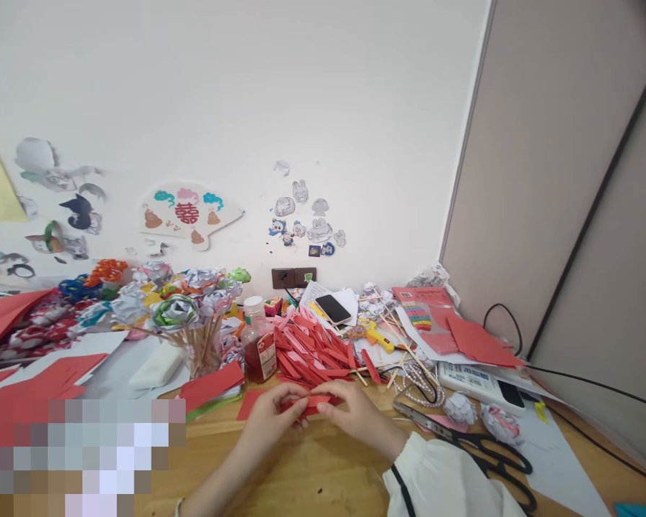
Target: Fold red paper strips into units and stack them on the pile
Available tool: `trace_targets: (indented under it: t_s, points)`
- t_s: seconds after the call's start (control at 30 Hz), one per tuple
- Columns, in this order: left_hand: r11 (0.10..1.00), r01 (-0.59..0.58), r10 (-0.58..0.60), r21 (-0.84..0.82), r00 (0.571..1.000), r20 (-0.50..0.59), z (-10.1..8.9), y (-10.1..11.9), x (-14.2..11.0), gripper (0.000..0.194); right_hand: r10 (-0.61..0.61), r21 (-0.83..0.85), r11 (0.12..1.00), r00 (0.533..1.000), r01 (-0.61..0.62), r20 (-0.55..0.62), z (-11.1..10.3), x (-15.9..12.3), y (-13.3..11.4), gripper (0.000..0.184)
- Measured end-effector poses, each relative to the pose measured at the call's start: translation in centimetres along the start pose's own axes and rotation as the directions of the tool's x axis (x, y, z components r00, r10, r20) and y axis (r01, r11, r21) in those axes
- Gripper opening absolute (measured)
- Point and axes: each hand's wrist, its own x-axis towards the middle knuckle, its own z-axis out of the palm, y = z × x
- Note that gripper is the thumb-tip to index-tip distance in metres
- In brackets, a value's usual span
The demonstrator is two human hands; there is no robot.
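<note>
Both of my hands are close together above the wooden table's front part. My left hand point(276, 414) pinches the left end of a small piece of red paper point(319, 402). At the paper's other end, the fingers of my right hand point(352, 409) are closed on it. Another flat red sheet point(247, 405) lies partly behind my left hand. Just beyond my hands is a heap of cut red paper strips point(312, 352). A jar with dark red contents point(260, 353) stands left of the heap.
Large black-handled scissors point(463, 439) lie to the right, near crumpled paper balls point(459, 409). A phone point(333, 309) and a yellow glue gun point(380, 337) are behind the strips. Paper flowers point(177, 311) on sticks stand at left. Black cables point(586, 385) run along the right.
</note>
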Motion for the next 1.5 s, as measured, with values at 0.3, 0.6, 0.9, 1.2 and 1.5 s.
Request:
trace_targets:
  t_s: [0.3, 0.6, 0.9, 1.2, 1.5]
  points:
    - [0.998, 0.045, -0.045, 0.051, 0.999, 0.003, -0.1, -0.5, 0.2, 0.033, 0.124, 0.169, 0.977, 0.992, -0.129, 0.04, 0.3, 0.4, 1.5, 0.024]
    - [0.995, 0.003, 0.001, 0.1, 0.999, -0.035, -0.1, -0.6, 0.2, 0.025, 0.14, 0.155, 0.977, 0.988, -0.149, 0.064, 0.7, 0.3, 1.8, 0.019]
    - [0.976, 0.012, -0.013, 0.217, 1.0, 0.004, 0.1, -0.5, -0.2, 0.025, 0.144, 0.122, 0.981, 0.987, -0.152, 0.068, 0.7, 0.3, 1.8, 0.013]
    - [0.987, 0.0, -0.009, 0.161, 0.998, 0.054, -0.6, -0.6, 0.3, 0.032, 0.203, 0.261, 0.935, 0.966, -0.241, 0.163, -0.5, 0.3, 3.0, 0.025]
    - [0.986, -0.011, 0.0, 0.164, 0.998, 0.065, 0.3, -0.8, -0.1, 0.028, 0.199, 0.175, 0.961, 0.975, -0.214, 0.101, -0.1, 0.2, 2.7, 0.026]
